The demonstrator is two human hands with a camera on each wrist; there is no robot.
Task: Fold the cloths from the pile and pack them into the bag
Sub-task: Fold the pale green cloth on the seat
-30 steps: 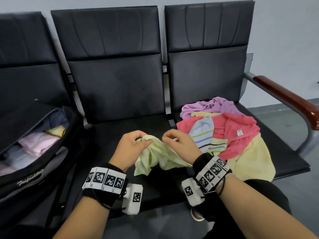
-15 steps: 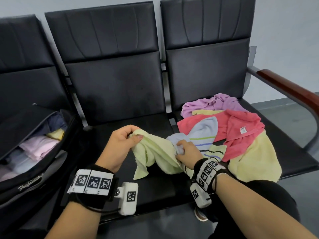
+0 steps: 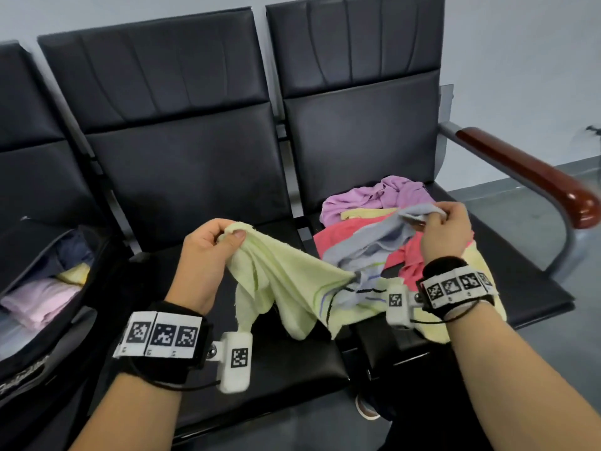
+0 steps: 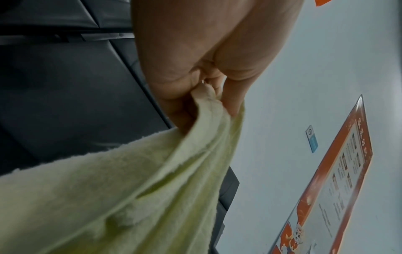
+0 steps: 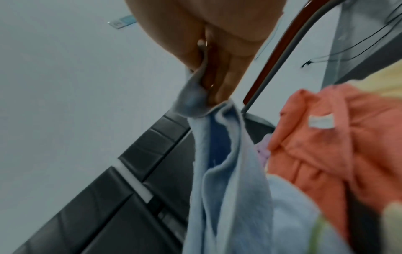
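A striped cloth (image 3: 286, 281), pale green at one end and pale blue at the other, hangs stretched between my hands above the middle seat. My left hand (image 3: 227, 236) pinches the green end (image 4: 108, 197) between thumb and fingers. My right hand (image 3: 435, 219) grips the blue end (image 5: 228, 171), raised over the pile on the right seat. That pile holds a coral cloth (image 3: 344, 232), a purple cloth (image 3: 383, 196) and a yellow cloth (image 3: 478, 265). The black bag (image 3: 32, 379) lies open on the left seat with folded cloths (image 3: 35, 301) inside.
Three black padded chairs stand in a row against a grey wall. A wooden armrest (image 3: 527, 177) on a metal frame bounds the right seat. The middle seat (image 3: 286, 362) lies under the hanging cloth. My knee and shoe show below the seat's front edge.
My right hand took the blue end off the pile and lifted it up to the right. The left hand rose slightly, and the cloth now stretches between them.
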